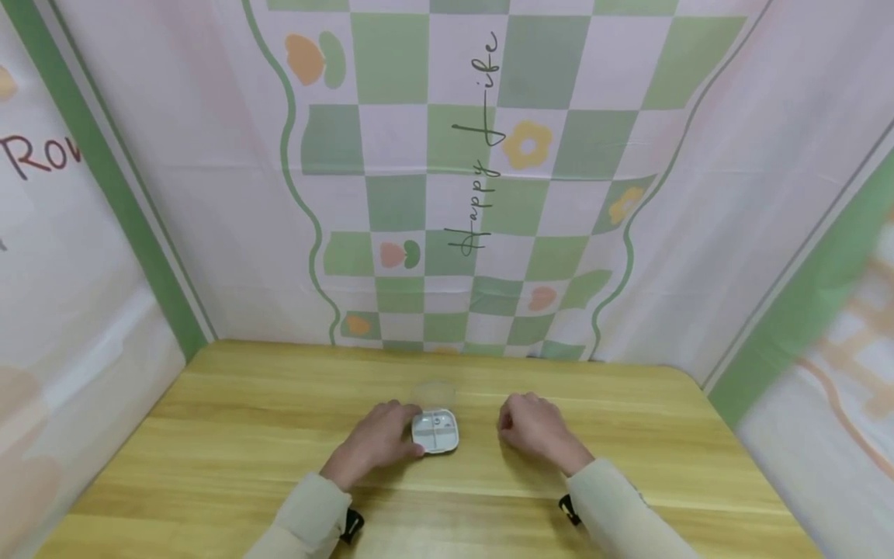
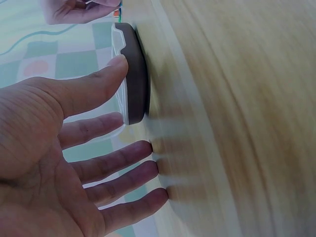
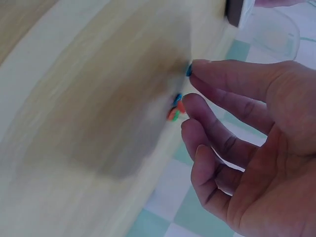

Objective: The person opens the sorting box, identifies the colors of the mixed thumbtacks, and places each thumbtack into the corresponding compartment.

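A small pill box [image 1: 424,442] with a white divided inside and a dark outer shell [image 2: 137,79] lies on the wooden table, its clear lid [image 1: 433,393] swung back away from me. My left hand [image 1: 380,436] holds the box at its left side, thumb on the near edge and index finger toward the far corner; the other fingertips reach down to the table. To the right of the box, my right hand [image 1: 536,427] pinches a tiny blue piece [image 3: 189,70] between thumb and index finger, close over the table. Beyond those fingers lie several small blue, orange-red and green pieces [image 3: 174,114].
The wooden table [image 1: 279,497] ends at a hanging cloth [image 1: 391,140] with green and white checks along its back. More printed cloth hangs at the left and right sides. A small dark device [image 1: 569,510] sits at each sleeve cuff.
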{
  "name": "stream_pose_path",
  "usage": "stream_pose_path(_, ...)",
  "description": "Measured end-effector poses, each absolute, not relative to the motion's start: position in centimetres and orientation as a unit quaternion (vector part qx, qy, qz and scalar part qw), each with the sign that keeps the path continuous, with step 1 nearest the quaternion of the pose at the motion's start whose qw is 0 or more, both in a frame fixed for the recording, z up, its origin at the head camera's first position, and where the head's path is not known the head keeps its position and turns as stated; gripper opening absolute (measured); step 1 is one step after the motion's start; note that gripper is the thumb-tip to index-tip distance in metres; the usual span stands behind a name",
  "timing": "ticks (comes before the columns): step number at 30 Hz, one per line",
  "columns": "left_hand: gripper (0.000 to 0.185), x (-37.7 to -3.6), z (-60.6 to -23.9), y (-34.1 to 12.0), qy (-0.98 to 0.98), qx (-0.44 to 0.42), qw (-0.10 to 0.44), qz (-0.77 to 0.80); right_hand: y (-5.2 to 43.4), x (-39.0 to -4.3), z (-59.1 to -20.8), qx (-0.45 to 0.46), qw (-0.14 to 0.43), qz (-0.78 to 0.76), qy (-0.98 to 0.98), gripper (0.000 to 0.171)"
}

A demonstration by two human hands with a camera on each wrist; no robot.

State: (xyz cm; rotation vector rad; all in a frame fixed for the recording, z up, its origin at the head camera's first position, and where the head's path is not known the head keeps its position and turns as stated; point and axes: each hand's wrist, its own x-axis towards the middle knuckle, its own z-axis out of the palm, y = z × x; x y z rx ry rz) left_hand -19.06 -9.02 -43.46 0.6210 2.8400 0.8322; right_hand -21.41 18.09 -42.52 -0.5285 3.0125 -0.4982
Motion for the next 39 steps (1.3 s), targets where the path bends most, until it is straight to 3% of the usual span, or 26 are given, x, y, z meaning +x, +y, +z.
stream_pose_path(11,0.059,-19.2,-43.5,-8.9,0.94,0.207,0.054,0.266,12.8,-21.0,-41.7,-0.259,-0.001,-0.187,0.948,0.005)
stream_pose_path(20,0.053,-19.2,-43.3,-9.0,0.938,0.22,0.047,0.262,10.3,-20.5,-42.7,-0.29,-0.036,-0.15,0.945,0.015)
stream_pose_path(29,0.046,-19.2,-43.4,-9.1,0.935,0.229,0.043,0.269,10.1,-20.4,-42.7,-0.288,-0.034,-0.156,0.944,0.013)
stream_pose_path(39,0.06,-19.0,-43.5,-9.0,0.938,0.205,0.057,0.272,14.6,-21.1,-41.7,-0.22,-0.018,-0.179,0.959,0.006)
